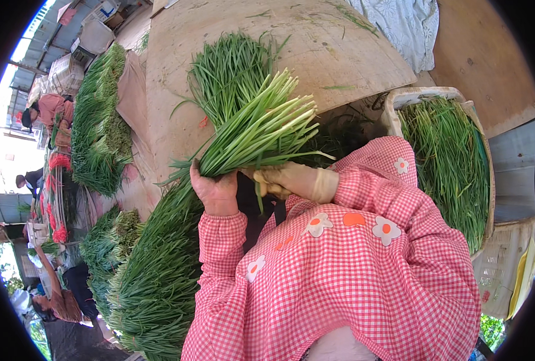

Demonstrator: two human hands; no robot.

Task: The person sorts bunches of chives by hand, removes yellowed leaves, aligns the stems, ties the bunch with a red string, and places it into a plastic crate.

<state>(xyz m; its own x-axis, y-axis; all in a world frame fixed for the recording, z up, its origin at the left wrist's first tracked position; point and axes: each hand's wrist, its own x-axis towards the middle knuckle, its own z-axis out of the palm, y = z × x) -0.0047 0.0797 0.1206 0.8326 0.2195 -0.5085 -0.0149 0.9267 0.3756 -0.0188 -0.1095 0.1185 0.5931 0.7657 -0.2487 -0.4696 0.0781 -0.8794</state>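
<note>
My left hand (216,191) is closed round a bunch of garlic chives (261,129), its thumb at the near side of the green leaves. The bunch slants up to the right, pale cut ends at the upper right. Just beneath it, my right hand (282,180), in a yellowish glove, has its fingers curled. A green chive leaf (259,197) pokes out below those fingers; the rest of what they pinch is hidden. Beyond the held bunch, another pile of chives (231,75) lies on the wooden board, with a bit of red tie beside it.
The wooden board (363,66) spans the front. A long heap of chives (159,277) lies at my left, with more heaps (99,120) farther off. At right stands a white crate (394,114) full of leaves. Several people work at far left. Pale cloth (409,30) hangs at the back.
</note>
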